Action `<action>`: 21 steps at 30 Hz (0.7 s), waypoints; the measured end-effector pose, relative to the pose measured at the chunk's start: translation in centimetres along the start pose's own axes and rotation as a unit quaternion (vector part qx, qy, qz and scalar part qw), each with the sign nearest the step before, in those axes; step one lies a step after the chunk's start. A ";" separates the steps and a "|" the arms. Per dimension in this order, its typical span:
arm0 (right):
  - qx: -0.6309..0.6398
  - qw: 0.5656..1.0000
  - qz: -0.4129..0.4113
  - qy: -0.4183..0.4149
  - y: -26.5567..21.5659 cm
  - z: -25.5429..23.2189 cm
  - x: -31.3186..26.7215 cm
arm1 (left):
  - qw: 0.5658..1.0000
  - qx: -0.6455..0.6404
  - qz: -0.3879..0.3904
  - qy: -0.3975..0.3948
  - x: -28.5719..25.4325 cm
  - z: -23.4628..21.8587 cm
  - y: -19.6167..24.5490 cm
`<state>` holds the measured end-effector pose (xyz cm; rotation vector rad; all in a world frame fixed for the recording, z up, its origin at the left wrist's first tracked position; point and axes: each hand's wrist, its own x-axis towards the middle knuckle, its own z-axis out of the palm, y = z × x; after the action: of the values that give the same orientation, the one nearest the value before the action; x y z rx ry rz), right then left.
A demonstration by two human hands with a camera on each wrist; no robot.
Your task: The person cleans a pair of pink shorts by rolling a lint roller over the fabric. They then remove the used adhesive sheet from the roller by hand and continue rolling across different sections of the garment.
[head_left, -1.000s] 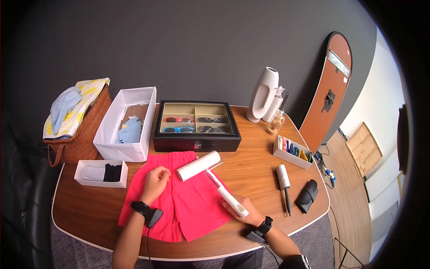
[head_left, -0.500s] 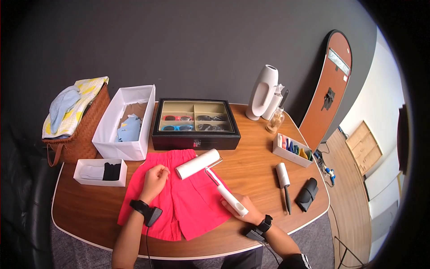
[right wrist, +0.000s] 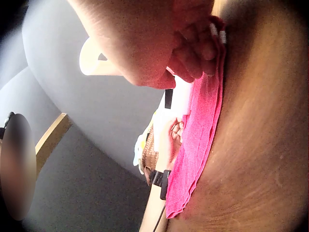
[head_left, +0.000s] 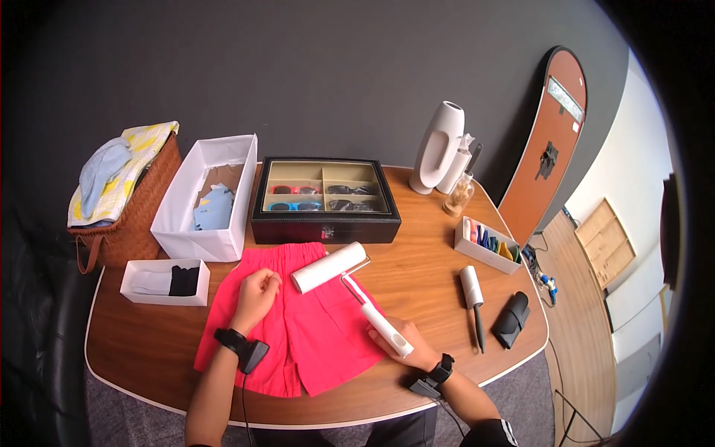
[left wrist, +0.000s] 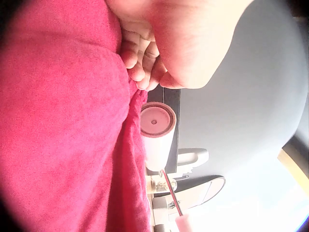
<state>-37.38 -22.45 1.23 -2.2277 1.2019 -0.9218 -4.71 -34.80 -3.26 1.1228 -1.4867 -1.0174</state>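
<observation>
Pink shorts (head_left: 298,328) lie spread on the table, waistband away from the person. My left hand (head_left: 258,298) rests on their left part, fingers loosely curled; in the left wrist view its fingertips (left wrist: 140,72) touch the fabric. My right hand (head_left: 403,343) holds the white handle (head_left: 385,328) of a large lint roller at the shorts' right edge. The white roller head (head_left: 330,268) lies across the upper right of the shorts. In the right wrist view the right hand's curled fingers (right wrist: 193,53) partly hide the handle.
Behind the shorts stand a glasses case (head_left: 325,201) and a white fabric box (head_left: 205,197). A sock box (head_left: 165,283) and wicker basket (head_left: 138,216) are left. On the right are a small lint roller (head_left: 472,298), black pouch (head_left: 512,320), filled white box (head_left: 487,249) and vase (head_left: 438,149).
The objects on the table sit slightly higher in the head view. Both hands and the roller keep their places relative to the shorts.
</observation>
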 end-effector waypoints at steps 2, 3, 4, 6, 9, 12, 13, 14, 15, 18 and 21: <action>-0.002 1.000 -0.001 0.000 0.2 0.1 -0.1 | 1.000 0.000 0.000 0.001 0.0 0.0 0.0; -0.002 1.000 0.001 -0.002 0.3 0.1 -0.1 | 1.000 0.001 0.001 0.003 0.0 0.0 0.1; -0.002 1.000 0.003 -0.005 0.3 0.1 -0.2 | 1.000 0.000 0.000 0.002 0.0 0.0 0.1; 0.001 1.000 0.002 -0.006 0.1 0.0 -0.1 | 1.000 0.002 0.001 0.001 0.0 0.0 0.1; 0.007 1.000 0.000 -0.006 -0.1 -0.1 0.1 | 1.000 -0.002 0.001 0.003 0.0 0.1 0.1; 0.010 1.000 0.003 -0.010 -0.2 -0.2 0.1 | 1.000 0.002 -0.002 0.004 -0.1 0.1 0.3; 0.008 1.000 0.006 -0.014 -0.2 -0.2 0.1 | 1.000 0.000 -0.008 0.002 -0.1 0.1 0.4; 0.010 1.000 0.012 -0.017 -0.2 -0.2 0.1 | 1.000 0.004 -0.007 0.004 -0.1 0.1 0.5; 0.003 1.000 0.003 -0.012 -0.3 -0.2 0.1 | 1.000 0.007 -0.008 0.005 -0.1 0.1 0.4; -0.012 1.000 0.006 -0.016 -0.5 -0.3 0.2 | 1.000 0.008 -0.006 0.010 0.0 0.2 0.0; -0.012 0.999 0.020 -0.028 -0.4 -0.3 0.1 | 1.000 0.026 -0.010 0.008 0.0 0.2 0.3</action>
<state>-37.32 -22.39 1.70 -2.2255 1.2341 -0.8271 -4.91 -34.75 -3.03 1.1814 -1.5004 -0.9861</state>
